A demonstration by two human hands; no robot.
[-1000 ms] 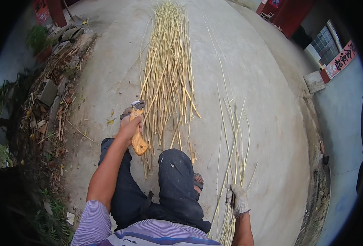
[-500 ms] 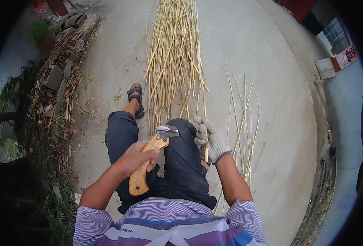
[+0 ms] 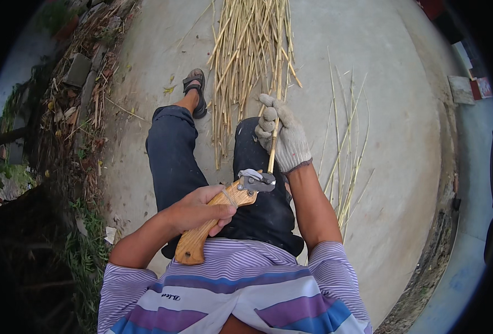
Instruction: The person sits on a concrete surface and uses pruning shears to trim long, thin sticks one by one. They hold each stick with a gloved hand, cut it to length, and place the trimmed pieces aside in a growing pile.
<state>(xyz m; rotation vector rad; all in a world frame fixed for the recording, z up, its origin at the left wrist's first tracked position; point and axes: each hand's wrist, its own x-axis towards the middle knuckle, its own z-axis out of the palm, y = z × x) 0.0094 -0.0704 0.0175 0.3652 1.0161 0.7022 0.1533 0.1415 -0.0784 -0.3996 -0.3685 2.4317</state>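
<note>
My bare left hand point(image 3: 204, 212) is closed round the wooden handle of a hand cutter point(image 3: 193, 245). Its metal head point(image 3: 258, 182), with a whitish wrap on top, points up and to the right above my thigh. My right hand point(image 3: 288, 139), in a pale knitted glove, grips a thin tan cane stalk point(image 3: 272, 158). The stalk's lower end meets the jaws of the cutter, while its upper part runs away from me over the pile of long cane stalks point(image 3: 249, 50) on the ground.
Several thinner stalks point(image 3: 346, 156) lie apart on the concrete point(image 3: 402, 139) to the right. My sandalled left foot point(image 3: 195, 92) rests beside the pile. Rubble, a block point(image 3: 78, 70) and dry litter line the left edge; a pale wall point(image 3: 474, 183) stands at right.
The cutter has moved right and slightly up, so its head now touches the stalk's lower end. My gloved right hand has risen, still holding the stalk, and the view has shifted.
</note>
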